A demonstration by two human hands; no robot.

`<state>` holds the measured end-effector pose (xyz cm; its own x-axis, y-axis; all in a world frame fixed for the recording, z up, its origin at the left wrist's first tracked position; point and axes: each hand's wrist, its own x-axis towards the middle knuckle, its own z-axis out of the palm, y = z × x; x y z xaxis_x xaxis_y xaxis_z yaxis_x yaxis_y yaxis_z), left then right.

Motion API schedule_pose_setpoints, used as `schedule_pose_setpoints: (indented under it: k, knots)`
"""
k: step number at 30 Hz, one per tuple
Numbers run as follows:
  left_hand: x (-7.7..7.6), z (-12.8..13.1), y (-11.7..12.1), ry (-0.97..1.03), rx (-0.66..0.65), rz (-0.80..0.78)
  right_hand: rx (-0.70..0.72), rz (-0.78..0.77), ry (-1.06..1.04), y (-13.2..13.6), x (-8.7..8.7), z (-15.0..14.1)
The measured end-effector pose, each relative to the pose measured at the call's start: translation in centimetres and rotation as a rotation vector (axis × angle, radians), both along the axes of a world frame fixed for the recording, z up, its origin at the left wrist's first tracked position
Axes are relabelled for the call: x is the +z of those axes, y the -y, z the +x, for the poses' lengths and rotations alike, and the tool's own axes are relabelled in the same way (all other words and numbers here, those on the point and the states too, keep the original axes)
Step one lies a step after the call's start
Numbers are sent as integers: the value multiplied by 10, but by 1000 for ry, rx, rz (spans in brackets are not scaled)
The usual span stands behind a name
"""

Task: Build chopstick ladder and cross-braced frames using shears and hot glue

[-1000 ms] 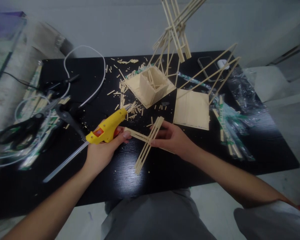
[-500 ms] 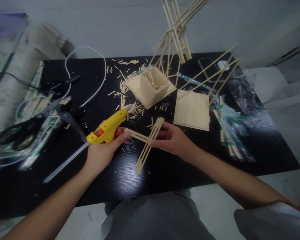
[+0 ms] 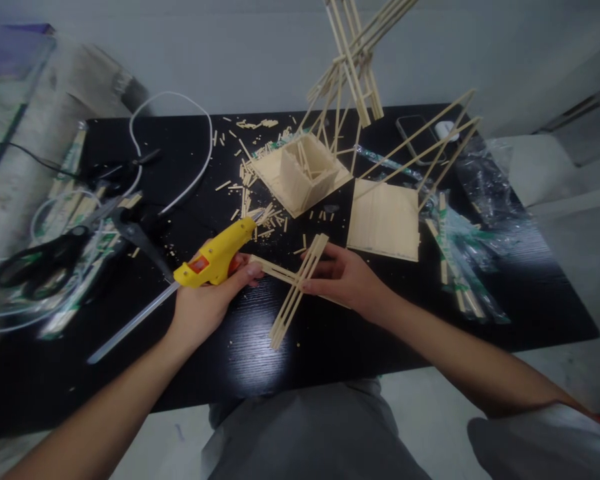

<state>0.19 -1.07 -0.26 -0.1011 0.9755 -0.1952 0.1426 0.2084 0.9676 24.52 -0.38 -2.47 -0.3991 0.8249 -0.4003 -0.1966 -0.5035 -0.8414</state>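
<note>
A yellow hot glue gun [image 3: 215,257] with a long clear glue stick [image 3: 133,323] out of its back rests in my left hand [image 3: 205,310]. That hand's thumb and fingertips also pinch one end of a cross made of thin wooden sticks [image 3: 300,283]. My right hand [image 3: 355,283] is closed on the cross near its middle, thumb in front; some of its fingers are hidden behind the sticks. The glue gun's nozzle points away, toward a scatter of short stick pieces [image 3: 247,193].
Behind the hands stand a wooden windmill-like model [image 3: 307,170] and a square wooden panel [image 3: 384,220] with sticks rising from it. Black scissors [image 3: 50,257] and packaged sticks lie left. A phone [image 3: 420,139], plastic wrappers [image 3: 473,260] and more sticks are on the right.
</note>
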Motion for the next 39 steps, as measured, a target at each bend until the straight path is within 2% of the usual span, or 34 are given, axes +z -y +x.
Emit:
schedule_pose_setpoints:
  k: [16,30,34,39]
  knots:
    - [1,0,-1,-20,18,-25,11,-31,10,0,2,0]
    - [1,1,-3,101,15,-13,12,-72,9,-1,7,0]
    - [-3,-2,-5,169,-3,-1,66,-171,-139,-2,7,0]
    - [-2,-4,-6,241,-36,-39,225,-298,-268,-6,13,6]
